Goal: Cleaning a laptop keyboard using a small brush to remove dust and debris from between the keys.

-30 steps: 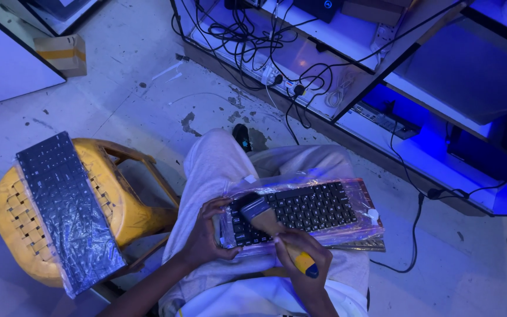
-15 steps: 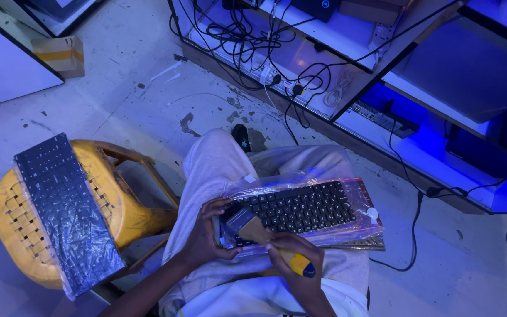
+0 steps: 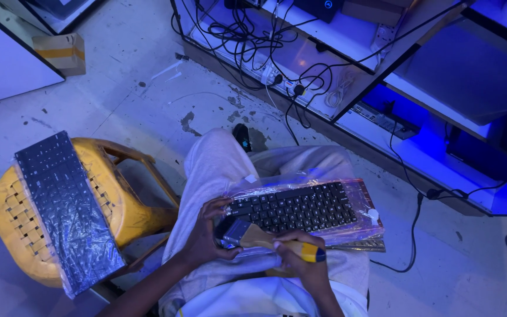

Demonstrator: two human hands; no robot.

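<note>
A black keyboard [image 3: 300, 206] lies across my lap on a sheet of clear plastic wrap [image 3: 364, 202]. My left hand [image 3: 205, 235] grips the keyboard's near left corner. My right hand [image 3: 299, 264] is closed around the yellow handle of a flat paintbrush [image 3: 254, 236]. The brush's dark bristles rest on the keyboard's left end, right by my left thumb. I sit with my legs in light trousers stretched toward a dark shoe [image 3: 243, 136].
A yellow woven plastic chair [image 3: 121, 196] stands to my left with a second keyboard in plastic wrap [image 3: 63, 205] on it. Ahead is a low shelf unit [image 3: 347, 100] with tangled cables and a power strip. A small cardboard box [image 3: 60, 51] sits on the stained floor.
The brush has swept from the keyboard's upper left down to its near left corner, and my right hand has drawn back toward me. My left hand kept its hold.
</note>
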